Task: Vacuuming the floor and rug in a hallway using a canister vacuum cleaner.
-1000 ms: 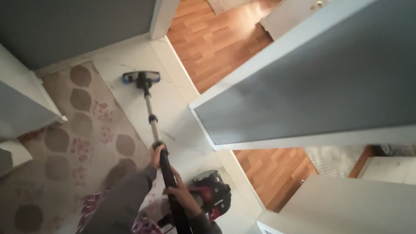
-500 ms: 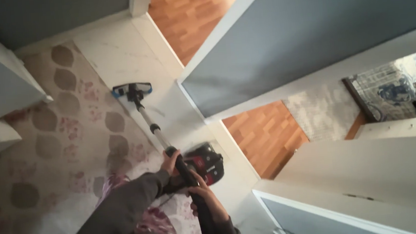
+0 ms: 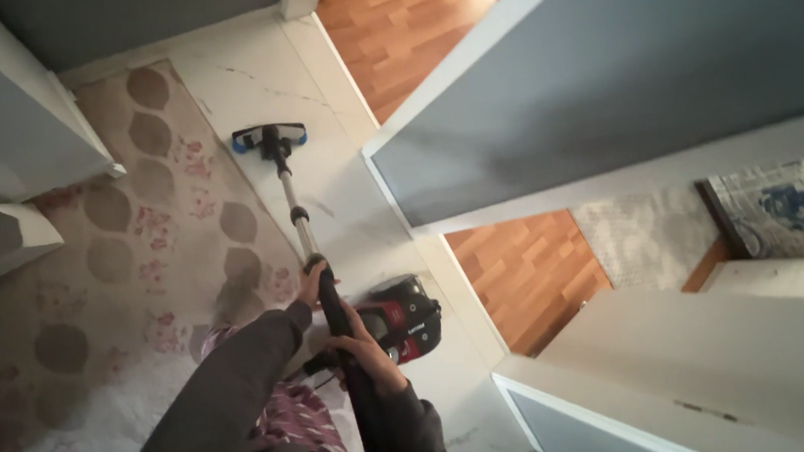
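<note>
Spreading from about 7 to 11 o'clock of the view, a pale rug (image 3: 126, 279) with brownish hexagon patches and small pink flowers covers most of the floor, while a strip of white marble-look tile (image 3: 244, 85) runs beside it from 12 o'clock down toward the centre. Grey door panels in white frames close in at 10 o'clock and across 1 to 3 o'clock, and orange wood-plank flooring (image 3: 404, 32) shows through the openings at 12 and 4 o'clock.

Near the centre, just toward 5 o'clock, sits the red-and-black canister vacuum body (image 3: 408, 318) on the tile, touching nothing but the floor so far as can be seen. From the hands a metal telescopic wand (image 3: 296, 216) slants up toward 11 o'clock and ends in the blue-edged floor nozzle (image 3: 268, 138), which lies flat on the tile just beside the rug's edge.

Both grips are closed: the left hand (image 3: 310, 284), in a grey sleeve, is wrapped round the top of the wand where the black hose handle begins, and the right hand (image 3: 366, 351) clasps the black hose (image 3: 364, 404) lower down, close to the canister.

To work this stroke well, I judge the nozzle should stay flat to the tile, the wand be guided along the rug border without catching its fringe, and the hose be kept slack enough that the canister does not tip.
</note>
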